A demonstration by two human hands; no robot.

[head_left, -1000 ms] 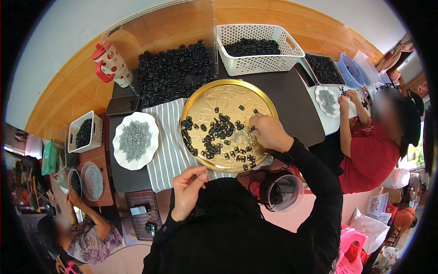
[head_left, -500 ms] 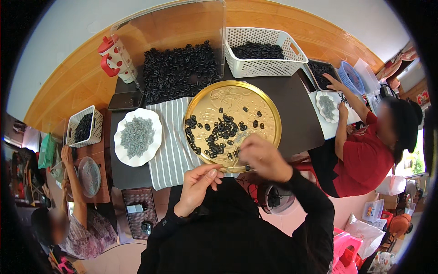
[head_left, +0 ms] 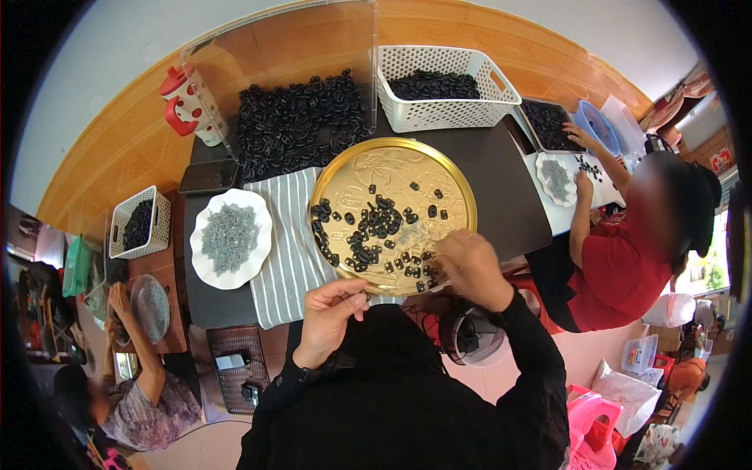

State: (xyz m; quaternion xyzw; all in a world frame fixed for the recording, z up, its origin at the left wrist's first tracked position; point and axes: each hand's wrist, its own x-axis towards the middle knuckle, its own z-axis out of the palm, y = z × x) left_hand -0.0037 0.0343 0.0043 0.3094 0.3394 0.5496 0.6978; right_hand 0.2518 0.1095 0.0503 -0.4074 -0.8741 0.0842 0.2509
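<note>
"What's biggest, with the clock's centre in front of the person and twelve farthest off?"

"The dark table (head_left: 513, 196). A co-worker in red (head_left: 619, 270) sits beyond it at three o'clock."

"Next?"

"A clear bin (head_left: 313, 39) at eleven. Then the round gold tray (head_left: 427, 166), right at the centre. The white basket (head_left: 446, 115) stands at one, just beside the bin."

"And toward nine?"

"A striped cloth (head_left: 291, 254), running partly under the tray. Past it, at nine, is a white plate (head_left: 196, 235) with a wavy rim. A spotted mug (head_left: 205, 110) with a red lid is at ten."

"How are the hands?"

"The left hand (head_left: 332, 317) is at seven, by the tray's near rim, with thumb and forefinger brought close. I can't tell whether they pinch anything. The right hand (head_left: 472, 269) is at four, at the tray's edge, fingers bent and a bit blurred. I can't tell whether it grips something."

"What's smallest?"

"The black pieces (head_left: 380, 219). On the tray they're loose, bunched near the middle and at its nine o'clock side, with a scatter toward five. More are heaped in the bin and the basket. Finer still are the grey bits (head_left: 229, 239) piled on the plate."
</note>
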